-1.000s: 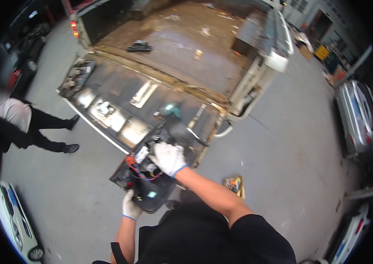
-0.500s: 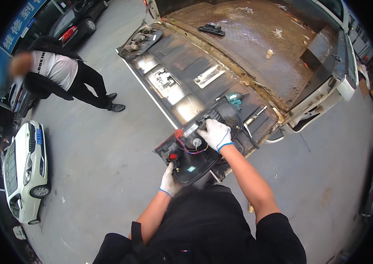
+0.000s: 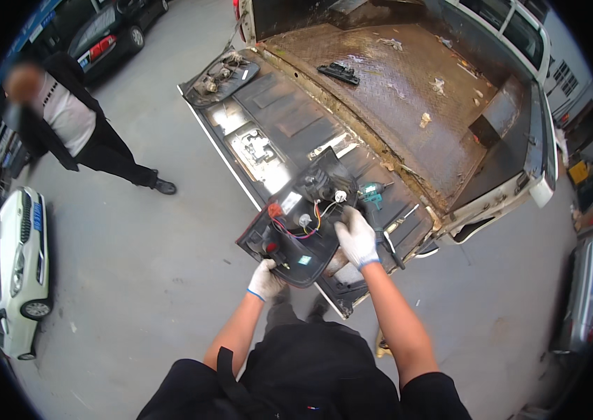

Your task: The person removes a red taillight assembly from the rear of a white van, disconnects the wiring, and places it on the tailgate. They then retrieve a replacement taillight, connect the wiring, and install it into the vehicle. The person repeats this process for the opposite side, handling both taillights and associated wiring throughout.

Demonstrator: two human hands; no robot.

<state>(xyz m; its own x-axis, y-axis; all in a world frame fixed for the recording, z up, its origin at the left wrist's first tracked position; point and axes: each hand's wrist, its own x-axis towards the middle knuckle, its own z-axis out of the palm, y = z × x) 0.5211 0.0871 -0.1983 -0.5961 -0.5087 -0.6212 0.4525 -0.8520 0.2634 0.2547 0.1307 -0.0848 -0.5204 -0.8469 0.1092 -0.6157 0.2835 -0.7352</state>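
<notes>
By the left hand (image 3: 266, 282) the tail light (image 3: 295, 218) is pinched, long axis angled forward-right; the right hand (image 3: 357, 238) is held alongside, grip unclear.

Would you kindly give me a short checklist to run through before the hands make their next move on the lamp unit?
1. Left hand gripping the lamp unit at its near-left edge: ok.
2. Right hand clear of the wires: cannot tell; its fingertips are close to them at the lamp unit's right side.
3. Wires lying flat: not ok; they loop loosely over the lamp unit's back.
4. Lamp unit resting on the tailgate: cannot tell; it overlaps the outer edge in this view.
5. Teal power drill out of the hands: ok.
6. Bystander clear of both hands: ok, standing off to the left.
</notes>
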